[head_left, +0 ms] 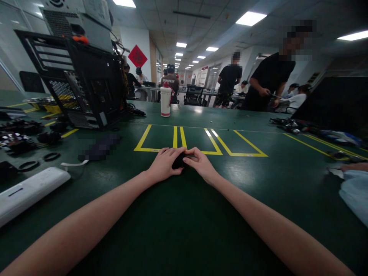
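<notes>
A: Left edge first, quick.
B: White oblong device (34, 191) on the green desk (238, 191), a jumble of dark parts (17, 142) behind it. Two black rings (51, 156) lie just beside. Then a pixelated dark item (100, 147), white cable (75, 164) near its lower end.
A: Behind that?
B: Black computer case (97, 88), open-framed, grey metal housing (97, 32) stacked on top. Right of it, well apart from the hands, a white cup (165, 101) with red trim, upright.
A: Hands?
B: Left hand (163, 165) is wrapped round a small black object (178, 161), fingers over the top, thumb along the near side. Object's low over the desk, centred between the arms; whether it touches down, can't tell. Mostly covered, so no type.
A: Right hand (201, 165)?
B: Thumb and index finger meet at the object's right edge. Pinching or only touching, can't tell.
A: Further right?
B: Yellow tape outlines (213, 141) just beyond the hands. A standing person (268, 82) in black behind the desk, then tangled black parts (290, 125). Right edge: someone else's pale blue sleeve (355, 193).
</notes>
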The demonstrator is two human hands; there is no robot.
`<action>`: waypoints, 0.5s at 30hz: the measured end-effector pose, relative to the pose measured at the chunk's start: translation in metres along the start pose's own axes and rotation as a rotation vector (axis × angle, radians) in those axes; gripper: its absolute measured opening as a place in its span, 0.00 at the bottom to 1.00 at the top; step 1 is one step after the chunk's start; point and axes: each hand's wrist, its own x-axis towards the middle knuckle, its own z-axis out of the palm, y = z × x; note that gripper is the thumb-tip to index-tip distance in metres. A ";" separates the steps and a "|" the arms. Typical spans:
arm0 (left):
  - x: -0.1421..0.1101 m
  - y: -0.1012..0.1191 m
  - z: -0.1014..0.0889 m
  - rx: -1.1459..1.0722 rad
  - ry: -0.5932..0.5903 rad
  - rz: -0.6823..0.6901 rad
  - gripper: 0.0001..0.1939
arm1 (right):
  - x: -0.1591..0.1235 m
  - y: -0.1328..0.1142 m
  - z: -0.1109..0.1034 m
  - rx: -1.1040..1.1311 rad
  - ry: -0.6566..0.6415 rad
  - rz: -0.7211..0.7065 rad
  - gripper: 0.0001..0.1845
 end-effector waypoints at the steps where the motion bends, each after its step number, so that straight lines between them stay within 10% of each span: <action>1: 0.000 0.000 0.000 -0.003 -0.002 -0.001 0.33 | 0.000 0.000 0.000 -0.004 0.005 0.011 0.12; 15: 0.001 0.002 -0.002 0.009 0.000 -0.002 0.33 | -0.001 0.002 0.000 -0.001 0.012 0.024 0.11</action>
